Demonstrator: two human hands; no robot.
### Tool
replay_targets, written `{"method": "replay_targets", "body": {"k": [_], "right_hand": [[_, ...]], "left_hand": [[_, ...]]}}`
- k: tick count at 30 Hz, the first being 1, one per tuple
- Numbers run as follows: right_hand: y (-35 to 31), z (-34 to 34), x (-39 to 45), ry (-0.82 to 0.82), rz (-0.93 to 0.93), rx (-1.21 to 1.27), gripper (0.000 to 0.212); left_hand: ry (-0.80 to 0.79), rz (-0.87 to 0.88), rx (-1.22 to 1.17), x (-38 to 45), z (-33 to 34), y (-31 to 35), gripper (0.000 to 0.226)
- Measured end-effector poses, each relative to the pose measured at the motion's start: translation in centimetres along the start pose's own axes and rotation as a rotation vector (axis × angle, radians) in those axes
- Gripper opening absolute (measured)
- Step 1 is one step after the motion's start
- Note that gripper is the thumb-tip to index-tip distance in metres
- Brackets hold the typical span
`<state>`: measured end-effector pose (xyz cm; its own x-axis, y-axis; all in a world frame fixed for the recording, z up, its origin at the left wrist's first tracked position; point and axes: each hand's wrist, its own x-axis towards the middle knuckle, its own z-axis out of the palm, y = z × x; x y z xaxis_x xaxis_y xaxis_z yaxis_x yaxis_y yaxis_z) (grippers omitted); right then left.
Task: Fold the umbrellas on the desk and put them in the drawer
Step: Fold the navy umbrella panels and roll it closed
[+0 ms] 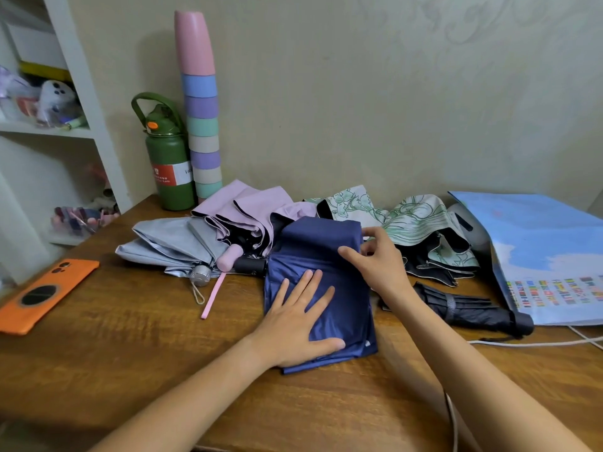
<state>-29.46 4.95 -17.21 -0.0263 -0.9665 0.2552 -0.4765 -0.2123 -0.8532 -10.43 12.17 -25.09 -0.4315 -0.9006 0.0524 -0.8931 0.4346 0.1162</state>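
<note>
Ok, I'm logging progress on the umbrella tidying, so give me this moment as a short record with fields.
in work: navy umbrella, flat on the desk
left hand: flat, pressing its fabric
right hand: pinching a fold at its far end
already rolled: black umbrella, to the right
still loose: grey umbrella, lilac umbrella, green-print umbrella
drawer: not in view

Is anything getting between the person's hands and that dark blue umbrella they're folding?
No. The left hand lies flat on the navy umbrella, and the right hand pinches its upper fold. Nothing lies on top of it. No drawer is in view.
</note>
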Motion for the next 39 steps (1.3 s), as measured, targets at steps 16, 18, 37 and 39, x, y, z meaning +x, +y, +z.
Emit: {"method": "replay_targets", "body": {"k": [16, 18, 37, 39], "right_hand": [[4.7, -2.4, -6.2, -0.198, -0.512, -0.327, 0.028], [4.7, -2.6, -6.5, -0.261, -0.58, -0.357, 0.028], [3.0, -0.3, -7.8, -0.156, -1.117, -0.849, 0.01], [2.9, -0.2, -7.7, -0.201, -1.117, -0.832, 0.008]], "left_hand": [[0.602, -0.545, -1.297, 1.2, -1.9, -2.2, 0.02], [0.575, -0.696, -1.591, 1.4, -3.1, -2.1, 0.026], [0.375, -0.695, -1.222, 1.2, -1.9, -4.1, 0.053], [0.372, -0.69, -1.236, 1.3, -1.7, -4.3, 0.053]]}}
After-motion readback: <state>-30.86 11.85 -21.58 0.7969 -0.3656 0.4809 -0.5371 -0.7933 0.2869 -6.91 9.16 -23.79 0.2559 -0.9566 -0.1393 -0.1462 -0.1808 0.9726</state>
